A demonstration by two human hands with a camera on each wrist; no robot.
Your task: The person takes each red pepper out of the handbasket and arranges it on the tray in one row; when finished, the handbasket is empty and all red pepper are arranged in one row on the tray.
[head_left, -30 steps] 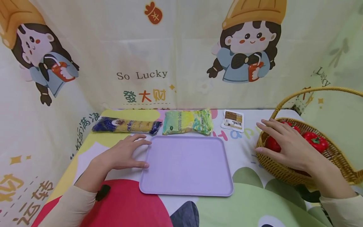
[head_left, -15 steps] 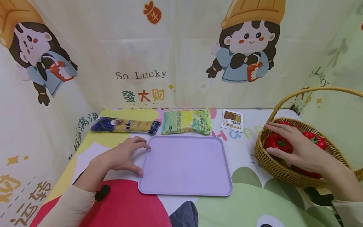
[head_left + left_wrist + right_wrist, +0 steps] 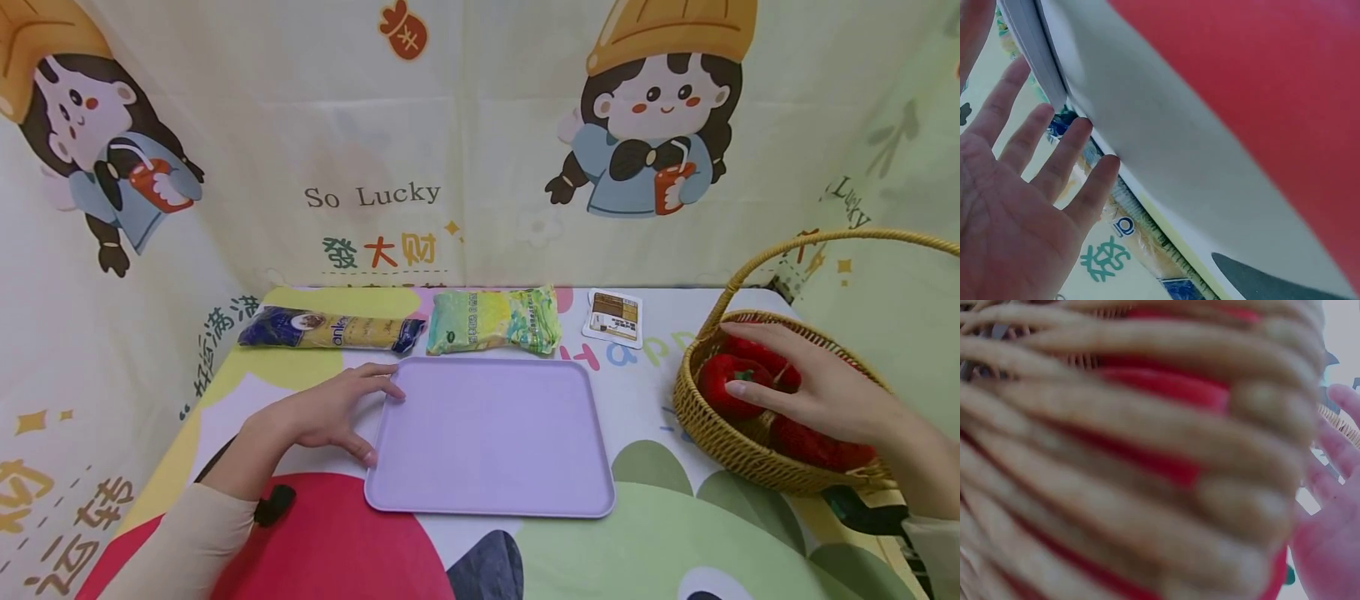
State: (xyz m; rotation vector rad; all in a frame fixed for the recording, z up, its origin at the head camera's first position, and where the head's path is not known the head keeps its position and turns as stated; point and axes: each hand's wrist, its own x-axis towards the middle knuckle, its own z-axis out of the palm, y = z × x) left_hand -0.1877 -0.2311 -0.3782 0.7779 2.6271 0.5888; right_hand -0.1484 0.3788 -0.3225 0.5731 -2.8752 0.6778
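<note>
A lilac tray [image 3: 487, 437] lies flat in the middle of the table. My left hand [image 3: 330, 412] is at its left edge, fingers spread and fingertips at the rim; the left wrist view shows this hand's palm [image 3: 1016, 206] beside the tray edge [image 3: 1032, 47]. On the right, my right hand [image 3: 821, 387] hovers over a wicker basket [image 3: 693, 417], fingers loosely extended. Several red bell peppers lie in the basket, one pepper [image 3: 727, 387] near my thumb and another pepper [image 3: 817, 442] below the palm. My hand hides part of them. Basket weave [image 3: 1122, 431] fills most of the right wrist view.
Behind the tray lie a blue-and-gold pasta bag [image 3: 330, 329], a green-yellow package [image 3: 495, 321] and a small white-and-brown packet [image 3: 613, 318]. The basket's tall handle [image 3: 750, 267] arches up behind my right hand. A printed curtain [image 3: 480, 150] closes off the back.
My right hand has moved right, from the basket's left rim to farther over the peppers, uncovering the left one. My left hand has shifted only slightly at the tray's edge.
</note>
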